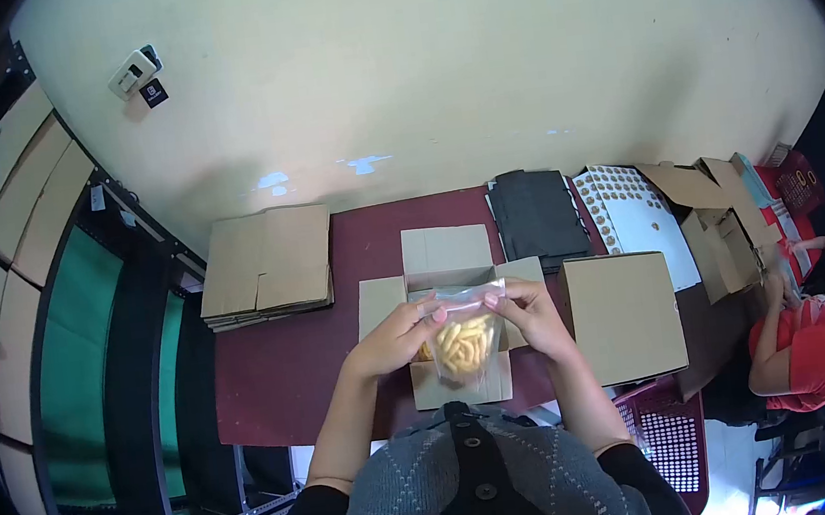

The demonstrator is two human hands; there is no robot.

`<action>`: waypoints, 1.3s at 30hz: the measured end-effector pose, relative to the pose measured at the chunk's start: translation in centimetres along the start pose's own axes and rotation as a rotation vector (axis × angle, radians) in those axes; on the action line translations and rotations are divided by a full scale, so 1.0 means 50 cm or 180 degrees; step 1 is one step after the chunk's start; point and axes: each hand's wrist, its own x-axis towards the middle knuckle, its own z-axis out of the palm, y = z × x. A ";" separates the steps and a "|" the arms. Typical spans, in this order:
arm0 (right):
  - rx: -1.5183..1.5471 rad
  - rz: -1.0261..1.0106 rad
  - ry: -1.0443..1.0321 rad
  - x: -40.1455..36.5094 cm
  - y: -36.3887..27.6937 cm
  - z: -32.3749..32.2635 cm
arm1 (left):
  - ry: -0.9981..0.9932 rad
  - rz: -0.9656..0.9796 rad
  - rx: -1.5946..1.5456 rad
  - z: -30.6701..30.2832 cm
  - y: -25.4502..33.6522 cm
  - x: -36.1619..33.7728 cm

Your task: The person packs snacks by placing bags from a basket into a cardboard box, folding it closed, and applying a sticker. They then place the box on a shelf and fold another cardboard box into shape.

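An open box sits mid-table, flat cardboard to its left, closed box to its right.

Flattened cardboard lies at the table's far left corner, a black stack at its far edge, a closed carton toward the right, a person in red beyond

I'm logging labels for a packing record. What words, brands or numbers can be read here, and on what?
No text is readable.
Black tag: white mark, too small.
Red box: gold print, blurred.
Sticker sheet: dots too small.
Clear bag: no print visible.
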 end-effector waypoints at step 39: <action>-0.4217 0.0592 0.0441 -0.013 0.324 -0.005 | -0.0512 -0.1850 0.2451 0.148 -0.462 0.061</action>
